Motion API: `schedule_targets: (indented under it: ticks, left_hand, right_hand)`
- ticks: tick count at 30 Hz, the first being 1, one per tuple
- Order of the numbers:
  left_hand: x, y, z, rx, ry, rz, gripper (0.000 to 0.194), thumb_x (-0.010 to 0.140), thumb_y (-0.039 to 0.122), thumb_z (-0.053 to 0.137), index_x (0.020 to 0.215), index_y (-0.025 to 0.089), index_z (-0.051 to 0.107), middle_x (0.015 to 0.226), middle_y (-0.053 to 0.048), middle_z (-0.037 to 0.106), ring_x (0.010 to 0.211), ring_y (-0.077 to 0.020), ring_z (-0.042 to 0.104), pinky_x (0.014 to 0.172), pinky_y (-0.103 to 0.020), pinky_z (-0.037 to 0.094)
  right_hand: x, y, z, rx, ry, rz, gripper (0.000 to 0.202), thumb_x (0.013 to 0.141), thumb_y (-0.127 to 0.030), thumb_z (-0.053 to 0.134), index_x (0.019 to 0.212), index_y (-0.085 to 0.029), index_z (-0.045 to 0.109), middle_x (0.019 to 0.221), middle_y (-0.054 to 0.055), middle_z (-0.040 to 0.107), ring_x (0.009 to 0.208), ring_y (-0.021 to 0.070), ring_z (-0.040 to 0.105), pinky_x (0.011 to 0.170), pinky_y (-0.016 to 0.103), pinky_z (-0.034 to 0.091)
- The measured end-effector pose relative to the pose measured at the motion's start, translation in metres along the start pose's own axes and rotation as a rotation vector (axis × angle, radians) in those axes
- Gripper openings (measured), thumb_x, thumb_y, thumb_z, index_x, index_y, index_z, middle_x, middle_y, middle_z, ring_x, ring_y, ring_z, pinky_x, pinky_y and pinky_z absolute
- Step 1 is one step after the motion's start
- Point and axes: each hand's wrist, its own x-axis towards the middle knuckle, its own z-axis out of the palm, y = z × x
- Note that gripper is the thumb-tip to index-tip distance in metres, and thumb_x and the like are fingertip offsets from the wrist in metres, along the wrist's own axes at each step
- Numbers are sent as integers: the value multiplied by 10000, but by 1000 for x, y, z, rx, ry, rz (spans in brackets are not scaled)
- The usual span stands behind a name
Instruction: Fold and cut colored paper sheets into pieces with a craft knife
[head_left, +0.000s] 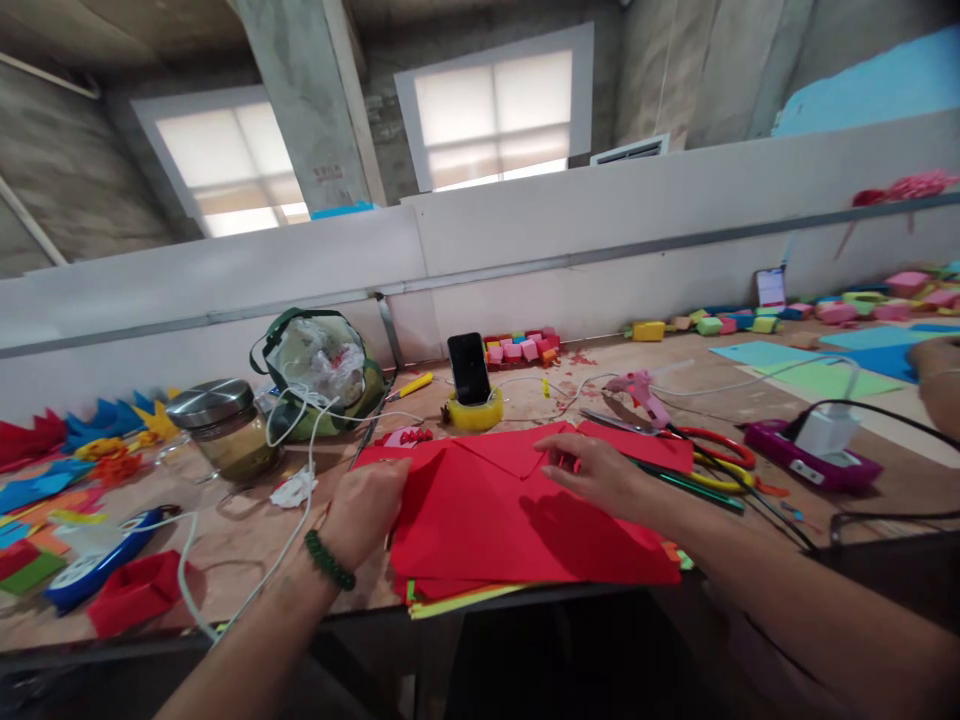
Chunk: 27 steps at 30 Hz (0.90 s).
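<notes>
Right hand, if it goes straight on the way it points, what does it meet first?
Probably the red paper just beneath the right hand, though depth is unclear and they may already touch. Skimming above it, likely the yellow roll next.

craft workshop | concrete pillar [311, 100] | worktable [225, 570] | pink glue gun [643, 395] | red paper sheets [465, 525] | colourful paper pieces [525, 347]

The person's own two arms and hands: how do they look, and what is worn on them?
The left hand and the right hand wear no gloves. A dark green beaded bracelet circles the left wrist; the right wrist is bare. No sleeves show.
</notes>
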Motion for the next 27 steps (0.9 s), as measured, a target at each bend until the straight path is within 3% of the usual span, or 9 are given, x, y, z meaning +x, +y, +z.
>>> schedule_targets:
  ticks: [3,5,7,9,13,19,21,24,27]
  left_hand:
    - [-22,20,-14,196,252,-29,397,906,153,419,1255,179,606,1172,-179,674,955,-327,669,793,-410,499]
    - [-32,46,-10,194,298,169,472,851,71,434,1280,180,598,1255,-165,646,1058,-302,648,857,-379,503]
    - [-37,74,5,141,206,370,500,823,18,421,1253,180,618,1238,-150,660,1109,-279,631,883,-352,506]
    - [-37,96,23,56,75,465,433,832,27,438,1187,156,649,1160,-162,688,1007,-270,665,832,-344,526]
    - [-30,109,41,-159,-67,453,250,886,148,470,992,192,692,988,-115,704,832,-239,660,722,-323,503]
    - [1,91,30,-449,-172,303,295,863,223,508,573,167,529,710,-25,584,673,-145,544,643,-266,382]
    - [16,84,30,-576,-220,172,296,840,304,537,579,172,488,647,-1,528,618,-135,513,596,-255,371]
    - [36,72,38,-738,-399,-20,313,795,447,571,645,179,508,546,41,457,491,-118,454,488,-235,338]
    - [49,64,46,-799,-469,-17,355,767,475,598,610,172,499,511,54,434,472,-95,403,473,-219,305]
  right_hand:
    - [-25,-16,-7,-211,166,-226,476,788,-269,642,1261,-219,617,1254,117,626,1147,281,572,1000,463,437]
    - [-39,-22,-6,-420,209,-430,579,801,-245,649,1368,-218,532,1416,132,519,1315,306,448,1092,501,353]
    - [-49,-20,-3,-573,162,-555,535,830,-189,615,1357,-247,545,1448,112,502,1355,300,412,1115,522,320]
    - [-57,-12,0,-625,87,-581,374,870,-138,546,1198,-272,664,1347,85,606,1297,280,487,1081,511,370]
    - [-72,9,-2,-484,-68,-465,291,942,-179,457,924,-237,742,1015,82,745,1013,228,643,866,387,528]
    - [-78,12,-13,-272,-189,-180,242,960,-308,481,944,-198,696,976,91,714,936,208,624,834,343,492]
    - [-71,8,-20,-274,-243,-103,248,919,-389,553,966,-185,686,958,89,698,920,216,616,827,341,476]
    - [-53,-1,-31,-289,-291,27,386,882,-517,562,1053,-191,677,1031,87,685,955,231,611,846,341,453]
    - [-32,-8,-34,-318,-297,165,528,852,-616,535,1145,-192,652,1097,99,681,978,249,613,816,332,448]
